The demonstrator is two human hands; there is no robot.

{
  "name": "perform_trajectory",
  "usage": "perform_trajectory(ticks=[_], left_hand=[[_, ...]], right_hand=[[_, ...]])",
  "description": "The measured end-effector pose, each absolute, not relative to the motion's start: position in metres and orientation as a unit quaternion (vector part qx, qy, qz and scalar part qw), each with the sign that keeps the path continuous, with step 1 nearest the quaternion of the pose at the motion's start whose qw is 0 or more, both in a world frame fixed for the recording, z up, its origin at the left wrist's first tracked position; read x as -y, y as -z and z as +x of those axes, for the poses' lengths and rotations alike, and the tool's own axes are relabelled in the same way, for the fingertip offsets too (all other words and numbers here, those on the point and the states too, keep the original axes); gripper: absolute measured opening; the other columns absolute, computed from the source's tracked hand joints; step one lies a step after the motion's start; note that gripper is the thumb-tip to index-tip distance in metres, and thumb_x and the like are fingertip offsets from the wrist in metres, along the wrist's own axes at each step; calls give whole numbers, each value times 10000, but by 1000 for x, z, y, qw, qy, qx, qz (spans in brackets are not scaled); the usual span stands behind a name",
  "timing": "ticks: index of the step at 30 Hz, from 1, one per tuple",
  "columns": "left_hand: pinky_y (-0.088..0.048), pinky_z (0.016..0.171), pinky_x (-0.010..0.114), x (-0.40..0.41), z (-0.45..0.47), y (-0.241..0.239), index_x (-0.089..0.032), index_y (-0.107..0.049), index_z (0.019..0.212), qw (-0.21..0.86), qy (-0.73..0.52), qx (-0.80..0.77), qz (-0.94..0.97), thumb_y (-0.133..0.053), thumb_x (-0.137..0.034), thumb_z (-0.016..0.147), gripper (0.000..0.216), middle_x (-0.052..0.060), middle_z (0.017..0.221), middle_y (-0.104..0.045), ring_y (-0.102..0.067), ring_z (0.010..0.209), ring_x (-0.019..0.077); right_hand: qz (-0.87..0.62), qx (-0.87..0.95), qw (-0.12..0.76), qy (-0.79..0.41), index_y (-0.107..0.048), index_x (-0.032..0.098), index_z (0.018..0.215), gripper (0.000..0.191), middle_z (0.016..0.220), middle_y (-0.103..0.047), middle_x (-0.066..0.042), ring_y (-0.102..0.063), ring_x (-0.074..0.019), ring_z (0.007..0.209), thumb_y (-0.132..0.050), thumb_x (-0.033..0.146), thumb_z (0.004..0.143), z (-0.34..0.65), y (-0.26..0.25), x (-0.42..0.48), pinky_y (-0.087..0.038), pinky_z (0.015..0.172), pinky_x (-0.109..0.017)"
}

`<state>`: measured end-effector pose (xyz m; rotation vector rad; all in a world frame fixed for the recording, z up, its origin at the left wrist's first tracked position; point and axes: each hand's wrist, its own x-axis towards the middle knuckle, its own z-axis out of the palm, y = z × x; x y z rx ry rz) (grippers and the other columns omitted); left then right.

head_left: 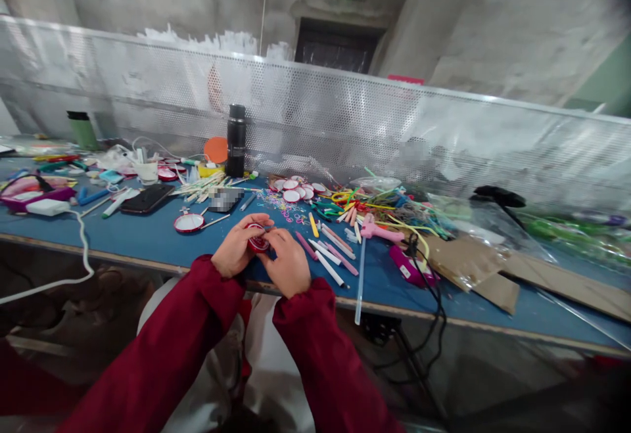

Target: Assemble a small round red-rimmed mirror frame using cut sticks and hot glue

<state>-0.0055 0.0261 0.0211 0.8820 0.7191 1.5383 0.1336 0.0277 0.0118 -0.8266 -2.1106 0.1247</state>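
Note:
Both hands meet over the table's front edge around a round red jar lid with pale markings on it. My left hand is closed around the lid's left side, with the thumb over its top. My right hand grips it from the right, fingertips pressed onto the lid's face; whether they pinch something small too I cannot tell. Left of my hands, a similar lid lies with its white inside up, beside a thin stick. On the right lie several marker pens in white and pink.
Several white-faced lids are heaped behind my hands near small coloured rings. A black bottle stands at the back. Rightward are a pink glue gun, its stick overhanging the edge, a purple box and cardboard. A phone lies left.

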Motion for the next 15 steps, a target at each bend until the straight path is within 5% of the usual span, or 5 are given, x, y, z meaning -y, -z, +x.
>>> perform_trajectory(ticks=[6, 10, 15], left_hand=[[-515, 803, 292, -19, -1, -21, -192, -623, 1137, 580, -620, -310, 428, -687, -384, 833, 366, 73, 1127, -671, -630, 940, 177], [-475, 809, 285, -23, 4, -15, -172, -669, 1002, 461, -592, -383, 539, -715, -381, 795, 298, 33, 952, -681, -601, 884, 180], [-380, 612, 254, -28, 7, -10, -161, -645, 789, 355, -562, -463, 586, -630, -456, 832, 298, -16, 705, -590, -477, 650, 137]], right_hand=[[-411, 791, 447, -75, -648, 190, 991, 161, 962, -701, -88, -650, -231, 925, -494, 222, 955, 139, -11, -32, -502, 839, -345], [-499, 736, 450, -80, -593, 183, 996, 146, 909, -711, -104, -670, -262, 853, -500, 289, 955, 141, -11, -32, -483, 708, -334], [-542, 698, 458, -100, -556, 179, 1048, 231, 922, -720, -109, -682, -271, 854, -467, 378, 972, 140, -13, -29, -460, 683, -328]])
